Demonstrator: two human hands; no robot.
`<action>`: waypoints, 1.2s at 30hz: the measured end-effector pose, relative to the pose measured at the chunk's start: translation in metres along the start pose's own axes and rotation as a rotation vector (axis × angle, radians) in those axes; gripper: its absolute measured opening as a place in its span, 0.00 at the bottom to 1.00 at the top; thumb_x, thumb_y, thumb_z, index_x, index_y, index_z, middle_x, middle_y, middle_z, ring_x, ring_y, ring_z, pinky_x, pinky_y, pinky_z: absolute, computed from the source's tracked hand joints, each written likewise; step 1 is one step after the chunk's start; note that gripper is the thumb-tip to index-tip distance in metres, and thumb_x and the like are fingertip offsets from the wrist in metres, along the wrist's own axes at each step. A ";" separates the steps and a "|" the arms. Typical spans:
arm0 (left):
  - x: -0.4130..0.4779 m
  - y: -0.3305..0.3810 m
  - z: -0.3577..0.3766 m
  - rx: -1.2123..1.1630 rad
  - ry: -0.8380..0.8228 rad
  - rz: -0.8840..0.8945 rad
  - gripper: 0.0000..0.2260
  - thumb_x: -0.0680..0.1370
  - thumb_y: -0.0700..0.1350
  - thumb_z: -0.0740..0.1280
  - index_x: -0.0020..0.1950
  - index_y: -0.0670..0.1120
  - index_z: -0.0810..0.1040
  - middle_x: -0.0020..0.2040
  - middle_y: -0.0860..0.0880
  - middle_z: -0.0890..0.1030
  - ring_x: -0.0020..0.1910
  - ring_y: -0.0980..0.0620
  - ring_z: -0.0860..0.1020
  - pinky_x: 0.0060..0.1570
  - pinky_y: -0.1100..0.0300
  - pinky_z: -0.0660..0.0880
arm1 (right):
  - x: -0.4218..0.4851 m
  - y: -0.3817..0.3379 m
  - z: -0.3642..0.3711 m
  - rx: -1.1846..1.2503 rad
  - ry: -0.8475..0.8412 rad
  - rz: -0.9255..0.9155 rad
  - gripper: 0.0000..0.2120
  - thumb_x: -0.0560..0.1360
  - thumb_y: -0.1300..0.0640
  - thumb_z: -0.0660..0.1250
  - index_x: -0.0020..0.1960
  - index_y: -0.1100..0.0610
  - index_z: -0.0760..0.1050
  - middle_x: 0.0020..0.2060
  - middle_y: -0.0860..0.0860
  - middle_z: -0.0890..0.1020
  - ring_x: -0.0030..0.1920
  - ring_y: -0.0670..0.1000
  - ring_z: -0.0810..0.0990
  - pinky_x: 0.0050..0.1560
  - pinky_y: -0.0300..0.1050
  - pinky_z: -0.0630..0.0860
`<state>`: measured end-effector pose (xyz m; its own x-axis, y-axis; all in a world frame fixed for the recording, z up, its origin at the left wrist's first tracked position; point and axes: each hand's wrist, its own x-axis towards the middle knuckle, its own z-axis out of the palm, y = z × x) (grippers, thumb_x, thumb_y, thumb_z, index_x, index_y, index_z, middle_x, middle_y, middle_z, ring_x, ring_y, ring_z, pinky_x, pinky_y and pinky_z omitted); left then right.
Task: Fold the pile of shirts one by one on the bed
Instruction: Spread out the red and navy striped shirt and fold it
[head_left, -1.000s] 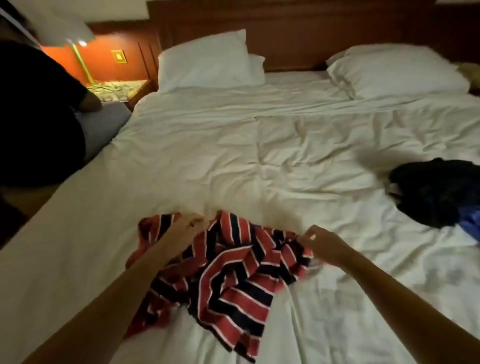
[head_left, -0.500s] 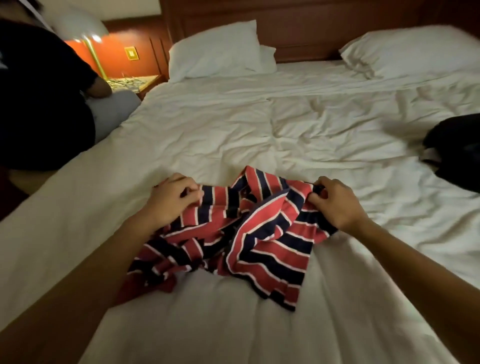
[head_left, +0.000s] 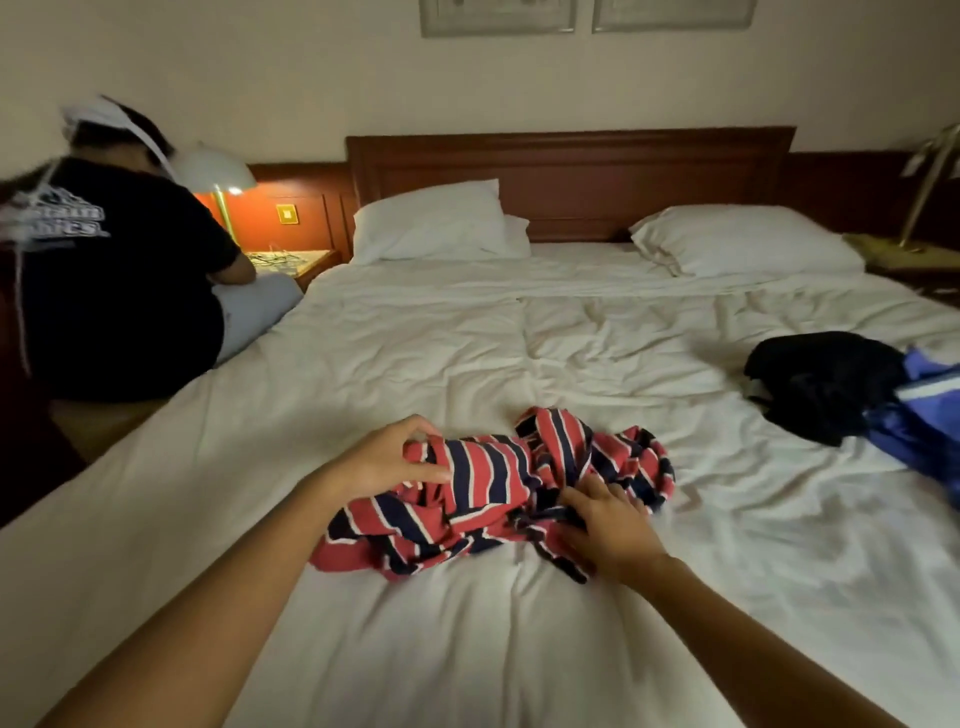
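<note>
Shirt (head_left: 519, 483) on bed (head_left: 467, 649), front-centre. L hand (head_left: 384, 457) at its left end, R hand (head_left: 608, 525) on its right. Clothes pile (head_left: 831, 384) far right; pillows (head_left: 431, 218) behind, vs headboard (head_left: 571, 171).

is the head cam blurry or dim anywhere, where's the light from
Head view: dim, warm light from the white-shaded bedside lamp at far left; the seated person's head is motion-blurred; the red, navy and white striped shirt is sharp; wide-angle stretch at the edges.

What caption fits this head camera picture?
Left hand grips a striped shirt on the bed; right hand rests on it.
</note>
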<state>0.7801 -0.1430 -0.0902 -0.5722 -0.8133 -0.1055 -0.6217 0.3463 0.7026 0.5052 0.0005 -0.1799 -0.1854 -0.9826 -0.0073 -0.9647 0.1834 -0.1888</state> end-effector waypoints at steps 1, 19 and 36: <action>-0.010 0.004 -0.007 -0.010 -0.026 -0.007 0.21 0.70 0.50 0.79 0.60 0.56 0.78 0.60 0.54 0.79 0.60 0.54 0.78 0.63 0.55 0.74 | 0.000 0.002 -0.011 0.052 0.070 0.007 0.19 0.79 0.39 0.60 0.67 0.45 0.70 0.66 0.50 0.72 0.66 0.57 0.73 0.66 0.55 0.69; -0.040 0.167 -0.023 -0.536 0.028 0.292 0.20 0.76 0.43 0.72 0.68 0.49 0.76 0.66 0.50 0.77 0.64 0.55 0.76 0.64 0.62 0.72 | -0.067 -0.034 -0.143 0.887 0.286 0.085 0.12 0.76 0.45 0.64 0.58 0.44 0.78 0.48 0.45 0.83 0.50 0.50 0.82 0.55 0.50 0.79; -0.008 0.036 0.064 -0.527 0.292 0.043 0.09 0.82 0.39 0.64 0.43 0.42 0.79 0.35 0.50 0.81 0.35 0.55 0.76 0.39 0.61 0.71 | -0.012 0.010 -0.065 0.776 0.476 0.299 0.07 0.78 0.62 0.63 0.54 0.57 0.77 0.49 0.52 0.83 0.49 0.53 0.80 0.48 0.44 0.73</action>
<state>0.7279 -0.0943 -0.1086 -0.3741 -0.9243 0.0760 -0.2099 0.1642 0.9638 0.4852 0.0159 -0.1178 -0.6253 -0.7524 0.2070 -0.5040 0.1869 -0.8432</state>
